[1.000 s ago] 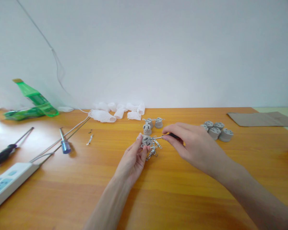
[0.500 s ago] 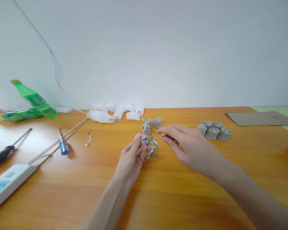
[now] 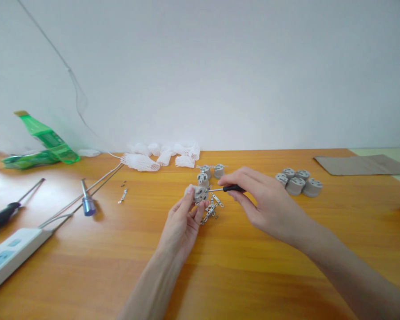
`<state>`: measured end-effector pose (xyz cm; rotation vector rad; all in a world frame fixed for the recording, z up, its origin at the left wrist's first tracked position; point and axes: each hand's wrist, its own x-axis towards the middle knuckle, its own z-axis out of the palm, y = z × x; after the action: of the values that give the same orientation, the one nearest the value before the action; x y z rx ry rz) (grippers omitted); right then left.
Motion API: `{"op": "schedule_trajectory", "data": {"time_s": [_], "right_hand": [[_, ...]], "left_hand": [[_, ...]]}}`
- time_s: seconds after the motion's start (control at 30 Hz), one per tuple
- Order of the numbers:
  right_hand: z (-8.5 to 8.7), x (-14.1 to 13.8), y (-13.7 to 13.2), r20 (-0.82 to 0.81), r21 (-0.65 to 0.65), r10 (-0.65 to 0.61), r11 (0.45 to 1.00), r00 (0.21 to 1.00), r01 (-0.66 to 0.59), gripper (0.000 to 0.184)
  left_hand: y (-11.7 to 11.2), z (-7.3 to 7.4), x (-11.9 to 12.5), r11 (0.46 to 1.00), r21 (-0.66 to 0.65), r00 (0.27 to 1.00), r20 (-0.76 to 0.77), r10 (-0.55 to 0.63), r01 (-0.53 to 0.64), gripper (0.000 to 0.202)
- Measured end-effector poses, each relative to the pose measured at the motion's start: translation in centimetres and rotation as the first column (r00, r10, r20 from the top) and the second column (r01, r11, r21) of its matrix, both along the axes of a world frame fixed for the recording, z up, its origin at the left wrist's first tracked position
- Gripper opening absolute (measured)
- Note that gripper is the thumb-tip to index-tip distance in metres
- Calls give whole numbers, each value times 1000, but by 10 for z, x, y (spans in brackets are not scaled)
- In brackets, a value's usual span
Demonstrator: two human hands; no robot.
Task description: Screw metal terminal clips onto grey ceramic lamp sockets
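At the near edge of the tabletop (image 3: 240, 271), low on the left, a white power strip (image 3: 16, 250) lies slantwise, well apart from the hands. In the middle, the left hand (image 3: 183, 218) has its thumb and fingers pinched around a grey block (image 3: 197, 194), held tilted above the wood with its slotted face toward the right. The right hand (image 3: 263, 200) has its fingers closed on the black handle of a small screwdriver (image 3: 233, 188), whose tip meets that face. A loose heap of metal strips (image 3: 210, 210) crowds the space just below and beside the held block. Off to the left lie a black screwdriver (image 3: 6, 215), a blue-handled screwdriver (image 3: 88, 205) and a single metal piece (image 3: 123, 196), with cords (image 3: 108, 177) running between them. Close behind the held block stand three more blocks (image 3: 203, 180), metal strips resting over them; a cluster of five blocks (image 3: 295, 186) stands beyond the right hand. Farther back sit white foam nets (image 3: 140, 162), green bottles (image 3: 50, 138) at the left and a brown cardboard sheet (image 3: 360, 165) at the right. A thin cable (image 3: 67, 69) hangs down the pale wall (image 3: 220, 75).
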<state>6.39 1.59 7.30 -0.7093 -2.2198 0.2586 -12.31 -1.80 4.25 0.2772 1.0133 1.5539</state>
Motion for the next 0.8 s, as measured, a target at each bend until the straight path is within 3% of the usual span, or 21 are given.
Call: {"op": "schedule_trajectory", "data": {"time_s": [0.17,0.37,0.57,0.73,0.8], "right_hand": [[-1,-1,-1,33,-36,-143,989,989,144,16],[0,5,4,-55,-52,24,998,998,-27,27],[-1,5,3,-19,-78,-115,990,993,113,13],[-2,7,6,-103,-136,27,990,994,-40,27],[-2,7,8,-125,-165,-9,986,992,-12,23]], "left_hand": [[-1,0,0,999,35,1000,-24,-20,20,7],[-4,-4,0,994,98,998,-30,-55,57,15],[-5,-8,3,981,163,993,-67,-99,109,25],[-3,-9,1,983,167,996,-63,-69,79,26],[-3,-8,2,983,156,994,-72,-83,93,27]]}}
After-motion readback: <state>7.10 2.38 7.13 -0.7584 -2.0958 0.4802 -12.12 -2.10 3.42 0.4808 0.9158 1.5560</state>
